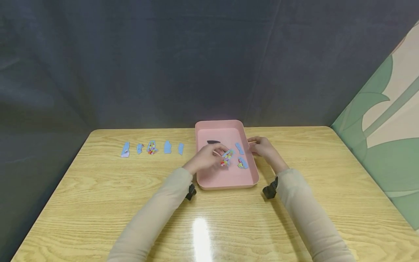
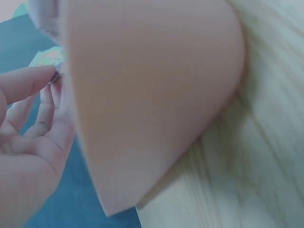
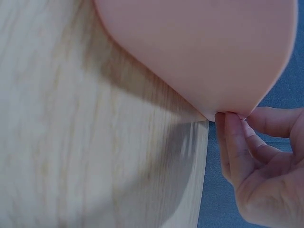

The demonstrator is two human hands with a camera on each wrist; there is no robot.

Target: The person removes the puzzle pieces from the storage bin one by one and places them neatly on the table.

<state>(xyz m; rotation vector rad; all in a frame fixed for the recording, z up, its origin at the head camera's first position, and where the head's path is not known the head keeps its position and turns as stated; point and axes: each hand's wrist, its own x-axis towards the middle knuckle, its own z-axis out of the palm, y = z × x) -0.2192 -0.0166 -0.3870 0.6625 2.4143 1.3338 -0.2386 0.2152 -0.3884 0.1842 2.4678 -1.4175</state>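
A multicoloured piece (image 1: 227, 157) is pinched by the left hand (image 1: 207, 156) over the inside of a pink tray (image 1: 226, 181), near the centre of the frame. The tray's right wall is gripped at the rim between the thumb and fingers of the right hand (image 1: 263, 148); the two hands are held apart. On the tray's floor, a plain blue piece (image 1: 239, 148), a blue piece with coloured patches (image 1: 243, 163) and, farther up, a dark piece (image 1: 214, 142) can be seen. At left of centre, five small pieces (image 1: 152, 147) are laid in a row on the wooden bench (image 1: 98, 203), which is backed by a dark curtain (image 1: 183, 65).
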